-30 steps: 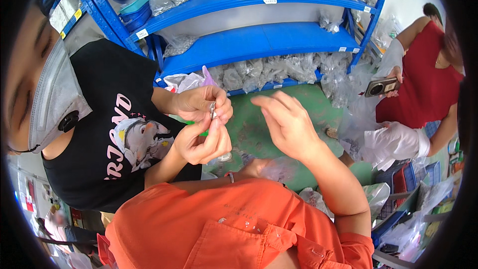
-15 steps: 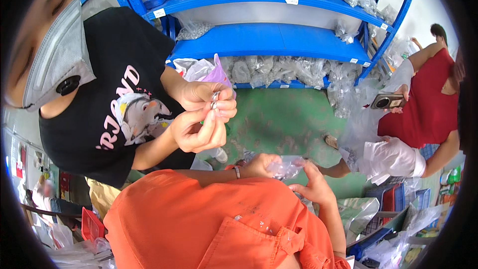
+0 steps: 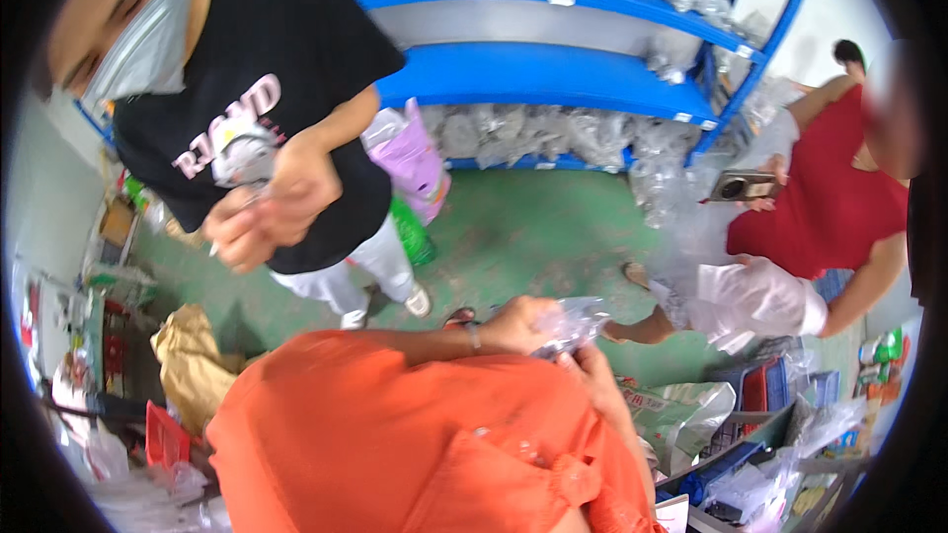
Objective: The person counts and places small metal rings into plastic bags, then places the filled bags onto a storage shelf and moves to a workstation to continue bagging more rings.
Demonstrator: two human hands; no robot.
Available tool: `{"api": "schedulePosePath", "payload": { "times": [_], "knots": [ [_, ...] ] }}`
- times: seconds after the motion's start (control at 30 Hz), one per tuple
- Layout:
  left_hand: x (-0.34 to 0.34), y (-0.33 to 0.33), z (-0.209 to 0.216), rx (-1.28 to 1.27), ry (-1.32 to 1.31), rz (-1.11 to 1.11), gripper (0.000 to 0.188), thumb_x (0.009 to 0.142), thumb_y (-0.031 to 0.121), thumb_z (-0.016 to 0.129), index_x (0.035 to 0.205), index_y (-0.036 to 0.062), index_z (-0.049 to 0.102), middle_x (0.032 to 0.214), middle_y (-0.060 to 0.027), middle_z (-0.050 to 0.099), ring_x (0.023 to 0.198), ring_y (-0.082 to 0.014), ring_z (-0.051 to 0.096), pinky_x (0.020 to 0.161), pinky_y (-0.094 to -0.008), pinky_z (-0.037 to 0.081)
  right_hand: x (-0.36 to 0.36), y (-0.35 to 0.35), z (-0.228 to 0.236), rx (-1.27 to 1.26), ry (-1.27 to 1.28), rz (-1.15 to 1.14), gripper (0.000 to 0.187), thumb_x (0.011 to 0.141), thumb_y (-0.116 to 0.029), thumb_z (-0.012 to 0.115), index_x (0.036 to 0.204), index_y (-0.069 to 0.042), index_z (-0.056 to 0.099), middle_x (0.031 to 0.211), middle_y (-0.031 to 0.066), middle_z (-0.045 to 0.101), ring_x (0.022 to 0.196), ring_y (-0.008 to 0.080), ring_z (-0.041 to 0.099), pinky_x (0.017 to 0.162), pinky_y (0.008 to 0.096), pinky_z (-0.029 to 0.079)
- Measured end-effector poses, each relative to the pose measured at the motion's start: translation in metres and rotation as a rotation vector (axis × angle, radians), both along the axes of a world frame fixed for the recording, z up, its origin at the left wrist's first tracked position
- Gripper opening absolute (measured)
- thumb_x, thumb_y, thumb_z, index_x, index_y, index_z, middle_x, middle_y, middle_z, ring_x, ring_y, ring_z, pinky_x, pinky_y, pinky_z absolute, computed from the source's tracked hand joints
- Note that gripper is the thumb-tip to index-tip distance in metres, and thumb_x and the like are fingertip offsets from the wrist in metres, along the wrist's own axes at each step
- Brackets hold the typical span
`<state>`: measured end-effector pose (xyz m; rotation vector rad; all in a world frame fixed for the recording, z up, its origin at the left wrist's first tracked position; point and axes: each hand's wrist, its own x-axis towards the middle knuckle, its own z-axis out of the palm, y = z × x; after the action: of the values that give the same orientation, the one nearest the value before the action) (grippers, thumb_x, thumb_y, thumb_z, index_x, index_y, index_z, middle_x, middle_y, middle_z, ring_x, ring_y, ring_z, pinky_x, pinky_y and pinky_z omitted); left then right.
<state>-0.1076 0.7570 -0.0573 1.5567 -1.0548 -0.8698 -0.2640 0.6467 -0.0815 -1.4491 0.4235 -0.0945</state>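
A small clear plastic bag (image 3: 579,320) is in front of my orange top, its contents too blurred to make out. My left hand (image 3: 521,326), with a bracelet at the wrist, is closed on the bag's left side. From below, my right hand (image 3: 591,371) has its fingers at the bag's lower edge and appears to pinch it. To the left, a person in a black T-shirt (image 3: 326,49) holds a small shiny piece between both hands (image 3: 276,202).
Blue shelving (image 3: 533,74) with bagged parts stands ahead. At right, a person in red (image 3: 810,188) holds a phone (image 3: 743,186) and clear bags. A purple bag (image 3: 420,163), brown sack (image 3: 193,365), red bin (image 3: 166,434) and green-white sack (image 3: 681,415) surround me.
My right hand has moved in from spread fingers to close against the bag. The person in black has shifted left and lowered their hands away from me.
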Motion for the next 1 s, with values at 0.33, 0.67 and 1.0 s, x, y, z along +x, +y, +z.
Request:
{"api": "schedulePosePath", "payload": {
  "times": [0.33, 0.67, 1.0],
  "knots": [
    [-0.01, 0.018, -0.022, -0.058, 0.107, -0.072, 0.028, 0.067, 0.005, 0.06, 0.094, 0.0001, 0.055, 0.079, -0.0061, 0.059, 0.07, -0.0082, 0.051, 0.062, -0.0232, 0.043, -0.008, 0.01, 0.03, 0.243, 0.058, 0.039, 0.028, 0.087, -0.016, 0.052, 0.109, -0.001, 0.044, 0.09, 0.0019, 0.056, 0.073, 0.0082, 0.051, 0.062, 0.0225, 0.043],
    [-0.016, 0.016, -0.024, -0.081, 0.258, -0.176, 0.022, 0.068, 0.005, 0.062, 0.089, 0.0013, 0.057, 0.079, -0.0015, 0.06, 0.07, -0.0055, 0.052, 0.064, -0.0213, 0.043, -0.029, 0.006, 0.015, 0.223, 0.024, 0.003, 0.02, 0.082, 0.0, 0.053, 0.101, -0.002, 0.044, 0.076, -0.0004, 0.053, 0.063, 0.0065, 0.048, 0.054, 0.0202, 0.039],
    [-0.02, 0.014, -0.016, 0.078, 0.274, -0.254, 0.022, 0.066, 0.005, 0.066, 0.087, 0.0021, 0.058, 0.081, 0.0003, 0.059, 0.074, -0.0051, 0.052, 0.066, -0.0207, 0.043, -0.045, 0.027, 0.035, 0.402, -0.165, -0.3, 0.025, 0.081, 0.007, 0.046, 0.103, -0.003, 0.041, 0.069, 0.0, 0.05, 0.059, 0.0064, 0.046, 0.052, 0.0193, 0.037]
  ]
}}
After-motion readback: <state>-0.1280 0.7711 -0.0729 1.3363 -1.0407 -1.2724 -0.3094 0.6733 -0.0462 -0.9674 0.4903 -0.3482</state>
